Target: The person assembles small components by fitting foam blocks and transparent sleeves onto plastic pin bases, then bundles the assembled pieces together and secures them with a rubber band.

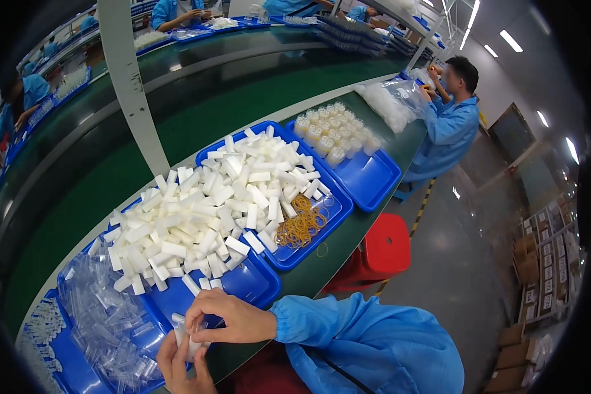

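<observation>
White piece (193, 350) was gripped between the curled left hand (178, 365) and the nearly closed, pinching right hand (235, 319), so gentle, even pressure probably served best.

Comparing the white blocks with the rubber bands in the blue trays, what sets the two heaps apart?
Colour: the white blocks are white, while the rubber bands are amber-brown.
Shape: the blocks are short and chunky; the bands are thin loops.
Extent: the block heap is far larger, spreading over more than one tray, while the band heap sits at one end of a blue tray.
Shared: both lie in loose, jumbled heaps.
</observation>
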A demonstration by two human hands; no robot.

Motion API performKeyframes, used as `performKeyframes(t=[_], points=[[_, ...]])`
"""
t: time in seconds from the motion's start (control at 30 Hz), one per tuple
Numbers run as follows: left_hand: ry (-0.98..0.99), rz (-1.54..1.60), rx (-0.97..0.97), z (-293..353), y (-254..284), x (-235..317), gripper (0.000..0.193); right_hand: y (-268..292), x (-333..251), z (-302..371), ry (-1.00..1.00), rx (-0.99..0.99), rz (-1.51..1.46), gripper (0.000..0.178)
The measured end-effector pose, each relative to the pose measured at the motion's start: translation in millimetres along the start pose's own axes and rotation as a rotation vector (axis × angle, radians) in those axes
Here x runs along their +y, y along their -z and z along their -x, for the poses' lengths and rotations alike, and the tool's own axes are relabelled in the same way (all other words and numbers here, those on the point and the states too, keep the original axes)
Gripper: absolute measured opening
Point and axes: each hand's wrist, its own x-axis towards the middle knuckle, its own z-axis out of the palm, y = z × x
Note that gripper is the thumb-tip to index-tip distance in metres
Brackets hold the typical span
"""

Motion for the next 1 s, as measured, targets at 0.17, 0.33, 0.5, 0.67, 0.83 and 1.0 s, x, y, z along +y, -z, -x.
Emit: performKeyframes(t=[0.17, 0.33, 0.5, 0.67, 0.83, 1.0], points=[[0.019, 0.044, -0.046, -2.9, 6.9, 0.3, 0.035, 1.9, 1.6, -1.4, -0.141, 0.010, -0.240, 0.019], [0.099, 0.454, -0.065, 1.4, 13.1, -17.0, 0.033, 12.5, 7.5, -5.8, -0.194, 0.007, -0.428, 0.030], [-0.009, 0.296, -0.064, 4.8, 15.3, -19.8, 0.025, 14.2, 6.9, -2.4, -0.209, -0.047, -0.371, 0.030], [-0.074, 0.161, -0.051, 13.2, 14.8, -22.9, 0.023, 10.6, 3.3, 5.4, -0.208, -0.100, -0.274, 0.027], [-0.020, 0.198, 0.025, 26.3, 11.1, -29.6, 0.021, -7.3, -2.0, 11.8, -0.110, -0.092, -0.171, 0.024], [-0.089, 0.172, -0.012, 8.1, 11.3, -30.5, 0.036, 3.3, -2.3, 3.9, -0.068, -0.079, -0.036, 0.024]])
